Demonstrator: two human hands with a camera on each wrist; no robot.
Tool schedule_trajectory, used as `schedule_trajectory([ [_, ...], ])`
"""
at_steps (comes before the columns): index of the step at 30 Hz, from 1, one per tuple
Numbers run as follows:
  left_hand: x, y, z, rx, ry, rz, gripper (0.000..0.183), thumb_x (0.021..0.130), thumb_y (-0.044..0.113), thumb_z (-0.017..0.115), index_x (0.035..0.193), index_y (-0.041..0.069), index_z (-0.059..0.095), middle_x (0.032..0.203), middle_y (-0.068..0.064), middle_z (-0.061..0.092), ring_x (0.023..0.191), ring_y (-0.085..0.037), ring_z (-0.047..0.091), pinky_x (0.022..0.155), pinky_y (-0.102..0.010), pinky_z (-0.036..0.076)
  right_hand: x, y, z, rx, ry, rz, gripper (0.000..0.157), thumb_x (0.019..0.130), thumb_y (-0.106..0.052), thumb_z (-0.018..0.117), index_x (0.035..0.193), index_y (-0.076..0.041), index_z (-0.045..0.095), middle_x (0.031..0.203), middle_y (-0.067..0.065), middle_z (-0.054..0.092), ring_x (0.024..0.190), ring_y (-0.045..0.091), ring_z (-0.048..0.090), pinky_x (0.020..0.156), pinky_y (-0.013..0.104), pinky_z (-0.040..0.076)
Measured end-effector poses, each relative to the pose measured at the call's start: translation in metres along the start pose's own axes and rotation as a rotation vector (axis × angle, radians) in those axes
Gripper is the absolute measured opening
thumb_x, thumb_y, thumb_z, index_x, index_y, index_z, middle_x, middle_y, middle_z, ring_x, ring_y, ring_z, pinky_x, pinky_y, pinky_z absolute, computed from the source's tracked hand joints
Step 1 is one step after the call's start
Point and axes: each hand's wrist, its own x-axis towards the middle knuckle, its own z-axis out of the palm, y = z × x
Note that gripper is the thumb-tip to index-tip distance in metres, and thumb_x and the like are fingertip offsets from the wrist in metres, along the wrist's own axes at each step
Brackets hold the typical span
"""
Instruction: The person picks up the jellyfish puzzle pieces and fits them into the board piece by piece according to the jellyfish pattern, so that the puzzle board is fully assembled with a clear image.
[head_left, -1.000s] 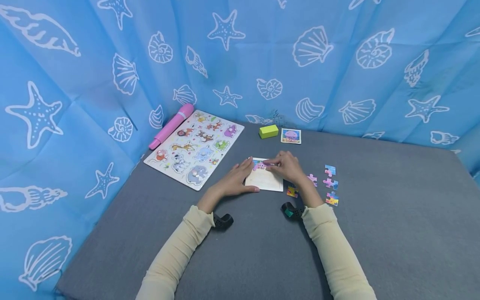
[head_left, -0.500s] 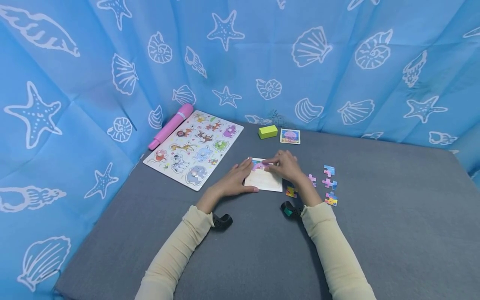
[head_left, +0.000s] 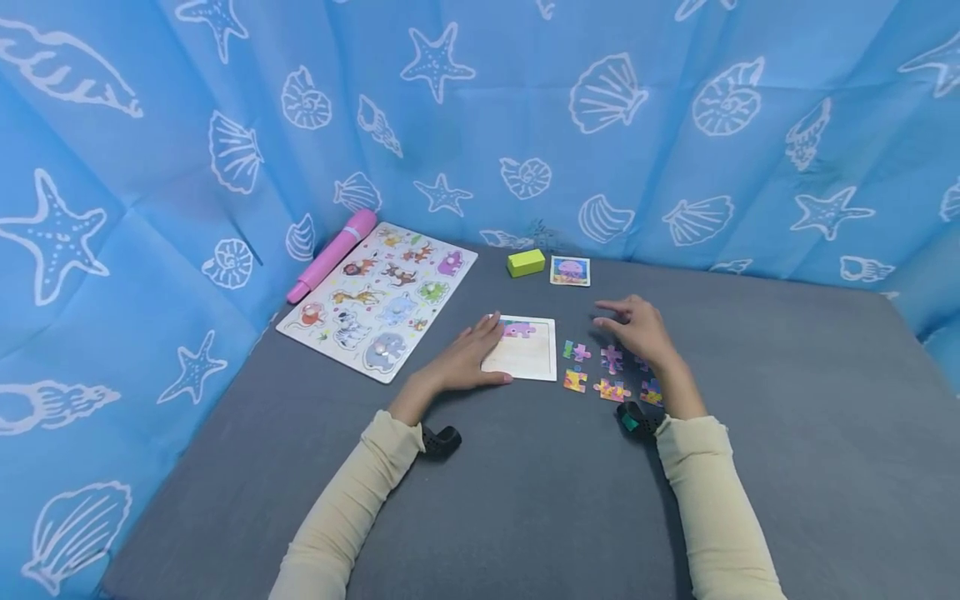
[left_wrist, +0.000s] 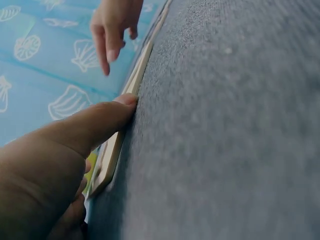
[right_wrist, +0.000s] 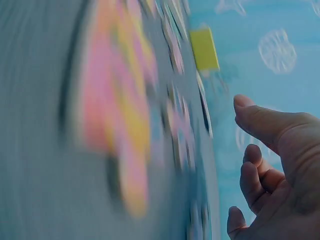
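Observation:
My left hand (head_left: 467, 360) rests at the left side of a small wooden puzzle tray (head_left: 528, 363), fingers straight. In the left wrist view its thumb (left_wrist: 112, 112) presses the tray's edge. Joined pink puzzle pieces (head_left: 517, 331) lie along the tray's far edge, partly hidden by the fingertips. To the right, my right hand (head_left: 637, 331) hovers over loose jigsaw pieces (head_left: 612, 389), index finger and thumb apart with nothing between them. The right wrist view shows the hand (right_wrist: 285, 165) above the table, with a blurred pink and yellow piece (right_wrist: 117, 100) close to the camera.
An animal peg puzzle board (head_left: 378, 296) lies at the left, with a pink marker-shaped stick (head_left: 333, 254) along its far side. At the back are a yellow-green block (head_left: 527, 263) and a small picture card (head_left: 571, 271). A blue shell-patterned curtain (head_left: 480, 125) hangs behind the table.
My right hand has let go of the piece at the tray's top row and moved right, over the loose pieces. The left hand keeps its place on the tray. The head view has shifted slightly.

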Motion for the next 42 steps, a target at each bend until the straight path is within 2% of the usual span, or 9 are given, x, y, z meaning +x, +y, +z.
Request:
schedule_trajectory([
  [8, 0.009, 0.005, 0.005, 0.028, -0.025, 0.024, 0.092, 0.083, 0.051, 0.061, 0.148, 0.008, 0.012, 0.156, -0.007, 0.004, 0.144, -0.025, -0.001, 0.116, -0.046, 0.008, -0.024, 0.036, -0.035, -0.048, 0.072, 0.101, 0.039, 0.088, -0.016, 0.062, 0.122, 0.004, 0.057, 0.084, 0.017, 0.051, 0.069, 0.020, 0.043, 0.056, 0.027, 0.036],
  [14, 0.010, 0.007, 0.002, 0.016, -0.009, 0.042, 0.090, 0.082, 0.049, 0.063, 0.148, 0.007, 0.017, 0.156, -0.008, 0.009, 0.144, -0.027, 0.004, 0.116, -0.047, 0.008, -0.032, 0.049, -0.051, -0.045, -0.005, 0.151, 0.037, 0.089, -0.016, 0.061, 0.117, 0.007, 0.059, 0.082, 0.014, 0.047, 0.071, 0.021, 0.040, 0.059, 0.028, 0.032],
  [24, 0.011, 0.006, 0.002, 0.037, -0.011, 0.039, 0.089, 0.082, 0.049, 0.062, 0.147, 0.007, 0.017, 0.156, -0.008, 0.009, 0.144, -0.025, 0.004, 0.116, -0.046, 0.009, -0.035, 0.056, -0.053, -0.022, -0.089, 0.165, 0.037, 0.085, -0.013, 0.065, 0.118, 0.003, 0.060, 0.078, 0.010, 0.046, 0.069, 0.019, 0.037, 0.058, 0.027, 0.030],
  [27, 0.011, 0.005, 0.005, 0.037, -0.013, 0.037, 0.090, 0.082, 0.050, 0.062, 0.147, 0.007, 0.017, 0.156, -0.008, 0.009, 0.144, -0.024, 0.004, 0.116, -0.046, 0.010, -0.036, 0.058, -0.050, -0.004, -0.087, 0.180, 0.038, 0.086, -0.015, 0.065, 0.119, 0.001, 0.060, 0.077, 0.010, 0.045, 0.068, 0.019, 0.035, 0.057, 0.028, 0.029],
  [34, 0.010, 0.006, 0.007, 0.051, -0.009, 0.030, 0.091, 0.082, 0.052, 0.061, 0.147, 0.007, 0.017, 0.156, -0.006, 0.010, 0.144, -0.023, 0.007, 0.116, -0.044, 0.012, -0.037, 0.060, -0.048, -0.044, -0.043, 0.126, 0.037, 0.084, -0.018, 0.067, 0.114, 0.003, 0.063, 0.073, 0.009, 0.047, 0.064, 0.017, 0.035, 0.056, 0.028, 0.028],
  [42, 0.009, 0.007, 0.004, 0.050, -0.015, 0.027, 0.092, 0.083, 0.051, 0.061, 0.148, 0.006, 0.014, 0.156, -0.007, 0.007, 0.144, -0.024, 0.004, 0.116, -0.043, 0.010, -0.033, 0.058, -0.046, -0.051, -0.036, 0.140, 0.033, 0.085, -0.016, 0.065, 0.112, 0.003, 0.065, 0.072, 0.008, 0.045, 0.066, 0.019, 0.036, 0.058, 0.029, 0.028],
])
